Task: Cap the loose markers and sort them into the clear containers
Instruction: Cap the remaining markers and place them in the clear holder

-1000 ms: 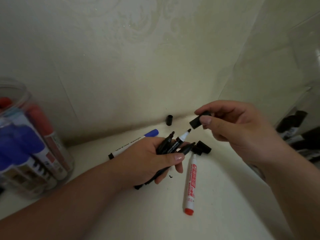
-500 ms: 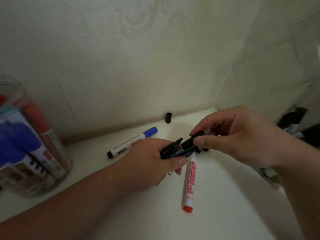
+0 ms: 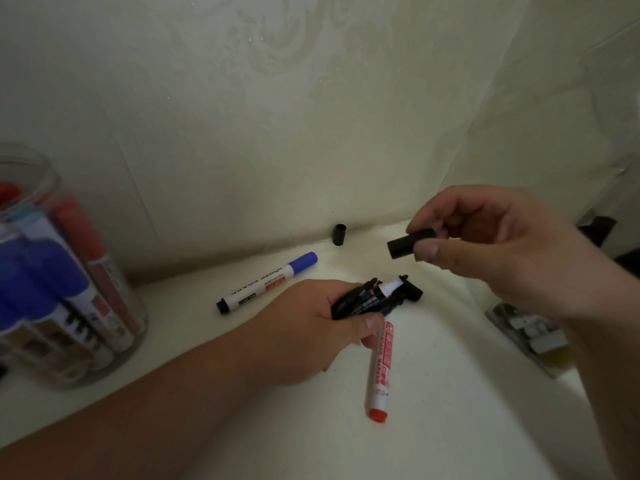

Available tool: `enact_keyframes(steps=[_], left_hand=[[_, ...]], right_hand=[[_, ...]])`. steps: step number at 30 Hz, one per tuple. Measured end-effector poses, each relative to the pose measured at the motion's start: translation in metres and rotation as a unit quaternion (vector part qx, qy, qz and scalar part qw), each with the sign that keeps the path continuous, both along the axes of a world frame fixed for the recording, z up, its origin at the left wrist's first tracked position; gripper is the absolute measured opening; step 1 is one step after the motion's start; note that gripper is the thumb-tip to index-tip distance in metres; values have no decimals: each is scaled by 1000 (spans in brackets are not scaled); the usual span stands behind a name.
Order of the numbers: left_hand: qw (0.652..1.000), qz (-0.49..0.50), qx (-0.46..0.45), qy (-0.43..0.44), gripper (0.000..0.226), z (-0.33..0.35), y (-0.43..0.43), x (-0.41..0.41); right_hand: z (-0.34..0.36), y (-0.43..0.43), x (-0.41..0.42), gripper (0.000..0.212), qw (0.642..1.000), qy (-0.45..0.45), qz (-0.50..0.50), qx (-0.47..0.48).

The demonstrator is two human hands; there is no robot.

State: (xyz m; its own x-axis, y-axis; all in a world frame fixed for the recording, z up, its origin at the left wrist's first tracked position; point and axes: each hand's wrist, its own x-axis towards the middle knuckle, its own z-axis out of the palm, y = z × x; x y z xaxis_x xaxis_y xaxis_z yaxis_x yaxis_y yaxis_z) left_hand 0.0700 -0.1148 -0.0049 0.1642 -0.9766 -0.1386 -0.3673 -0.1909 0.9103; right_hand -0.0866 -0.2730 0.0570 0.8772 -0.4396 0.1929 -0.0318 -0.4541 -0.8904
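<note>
gripping, left hand (image 3: 311, 327): fingers and thumb curled round a bundle of uncapped black whiteboard markers (image 3: 360, 303), tips pointing away toward the wall; one white-collared tip shows on top.
right hand (image 3: 502, 251): raised above and beyond the bundle, thumb and fingers pinching a short black plastic cap (image 3: 407, 243), its open end facing left; cap and marker tips are apart.
second black cap (image 3: 339, 234): standing upright at the foot of the wall, well apart from both hands.
dark piece (image 3: 414, 292): black, just past the bundle's tips; cap or marker end, cannot tell.
white marker with blue cap (image 3: 268, 284): lying on the pale surface (image 3: 450, 427) behind the left hand, blue end toward the wall.
white marker with red lettering (image 3: 381, 368): lying beside the left fingers, top end hidden under them, red end toward the camera.
round clear plastic container (image 3: 45, 168): far left, holding upright blue- and red-capped markers.
second clear container (image 3: 526, 337): right side, partly hidden behind the right forearm; contents blurred.
</note>
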Motion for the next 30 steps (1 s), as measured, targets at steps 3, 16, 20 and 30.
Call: enact_keyframes(steps=[3,16,20,30], left_hand=[[1000,-12,1,-15,22,3,1,-3],[999,-4,-21,-31,18,-3,-2,-4],[999,-4,-32,-39,23,-1,-1,-6],[993,13,-46,-104,25,-9,0,-4]], right_hand=[[-6,1,0,25,999,16,18,-32],[-11,10,6,6,976,78,60,-195],[-12,15,9,5,970,79,52,-226],[-22,24,17,21,959,17,48,-278]])
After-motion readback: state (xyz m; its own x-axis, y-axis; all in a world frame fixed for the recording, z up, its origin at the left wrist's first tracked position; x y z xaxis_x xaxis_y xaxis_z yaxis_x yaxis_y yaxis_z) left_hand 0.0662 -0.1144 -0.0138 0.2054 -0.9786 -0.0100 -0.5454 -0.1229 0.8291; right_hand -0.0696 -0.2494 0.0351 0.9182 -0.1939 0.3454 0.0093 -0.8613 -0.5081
